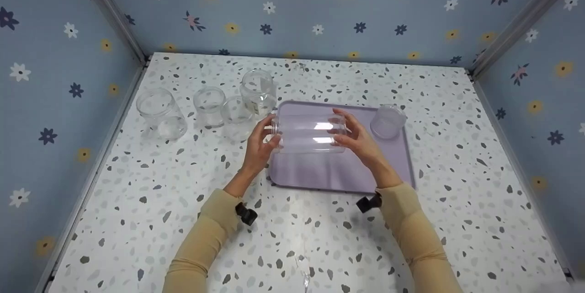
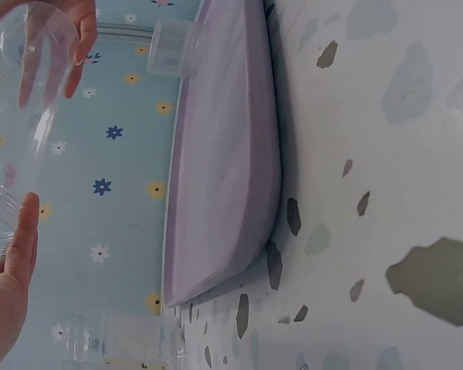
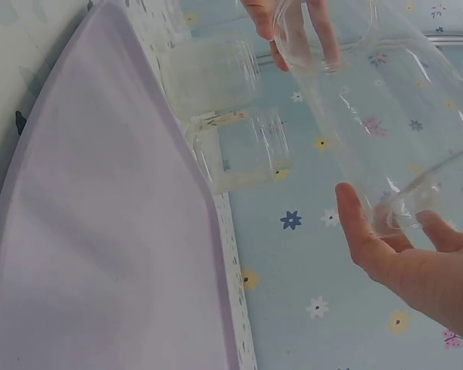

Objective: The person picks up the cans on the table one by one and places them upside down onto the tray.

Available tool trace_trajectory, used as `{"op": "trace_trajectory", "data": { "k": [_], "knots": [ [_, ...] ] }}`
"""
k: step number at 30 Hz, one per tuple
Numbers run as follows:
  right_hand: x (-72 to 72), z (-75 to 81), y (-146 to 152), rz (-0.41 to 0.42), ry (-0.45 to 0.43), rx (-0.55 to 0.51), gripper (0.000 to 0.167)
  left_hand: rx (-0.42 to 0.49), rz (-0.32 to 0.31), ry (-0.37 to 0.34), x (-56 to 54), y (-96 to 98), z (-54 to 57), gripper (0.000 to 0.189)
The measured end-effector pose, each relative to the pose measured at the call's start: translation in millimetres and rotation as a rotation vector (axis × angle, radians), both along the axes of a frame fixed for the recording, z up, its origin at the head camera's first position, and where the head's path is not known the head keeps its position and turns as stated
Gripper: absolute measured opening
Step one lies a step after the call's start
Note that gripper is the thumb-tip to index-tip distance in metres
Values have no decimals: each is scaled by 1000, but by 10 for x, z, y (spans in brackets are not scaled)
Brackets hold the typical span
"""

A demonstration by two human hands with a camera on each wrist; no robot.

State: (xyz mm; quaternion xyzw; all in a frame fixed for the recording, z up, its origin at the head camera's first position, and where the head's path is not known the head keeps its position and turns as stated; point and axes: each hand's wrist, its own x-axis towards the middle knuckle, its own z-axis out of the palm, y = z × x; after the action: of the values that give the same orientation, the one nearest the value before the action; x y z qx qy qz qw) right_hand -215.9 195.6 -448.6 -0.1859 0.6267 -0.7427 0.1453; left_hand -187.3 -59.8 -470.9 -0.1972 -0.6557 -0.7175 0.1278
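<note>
Head view shows a long clear jar (image 1: 307,134) on its side in the air over a lilac tray (image 1: 315,174), its long axis running left to right between the two hands. The left grip (image 1: 259,146) is closed around the narrower, threaded end, thumb in front and fingers behind; the right grip (image 1: 362,144) clasps the opposite, base end the same way. Neither grip is nearer, since both touch the jar, one at each end. Both wrist views show a gap between the jar and the tray below.

Toward the tray's rear right corner, just beyond the right grip, stands a small clear jar (image 1: 388,121). On the left grip's side, off the tray, are a tall jar (image 1: 162,114) at the far left, then a short jar (image 1: 210,108), a second short jar (image 1: 236,114) and a taller lidless-looking jar (image 1: 258,92) close by the tray's rear left corner; whether those last two touch, I cannot tell.

Beneath everything is a white speckled counter (image 1: 297,224), enclosed at the back and both sides by blue flowered wall panels (image 1: 292,9).
</note>
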Motion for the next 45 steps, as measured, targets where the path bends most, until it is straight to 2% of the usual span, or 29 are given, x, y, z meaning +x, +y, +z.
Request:
{"op": "trace_trajectory", "data": {
  "k": [4, 9, 13, 16, 19, 22, 24, 31, 35, 39, 45],
  "knots": [
    [7, 15, -18, -49, 16, 23, 63, -35, -6, -15, -4, -21, 17, 65],
    [3, 48, -25, -91, 57, 60, 61, -79, -27, -62, -4, -61, 48, 58],
    [-22, 97, -12, -109, 77, 85, 62, -124, -1, -42, -14, -94, 61, 50],
    [-45, 143, 6, -150, 99, 136, 63, -123, 50, -13, -32, -115, 65, 40],
    [-59, 182, 29, -199, 113, 203, 64, -121, 137, -13, -48, -131, 77, 30],
    [-68, 213, 48, -240, 110, 263, 67, -165, 230, -28, -60, -158, 88, 25],
    [-79, 225, 62, -260, 110, 292, 67, -196, 266, -25, -78, -190, 80, 23],
    [-101, 344, 87, -307, 151, 403, 69, -390, 350, 9, -334, -379, -179, 27],
    [-173, 329, 130, -317, 159, 475, 71, -510, 388, 23, -408, -462, -156, 28],
    [-220, 393, 132, -304, 152, 534, 74, -629, 420, 28, -463, -521, -101, 31],
    [-302, 503, 122, -275, 199, 652, 76, -794, 431, 26, -564, -593, -7, 38]
  ]
}}
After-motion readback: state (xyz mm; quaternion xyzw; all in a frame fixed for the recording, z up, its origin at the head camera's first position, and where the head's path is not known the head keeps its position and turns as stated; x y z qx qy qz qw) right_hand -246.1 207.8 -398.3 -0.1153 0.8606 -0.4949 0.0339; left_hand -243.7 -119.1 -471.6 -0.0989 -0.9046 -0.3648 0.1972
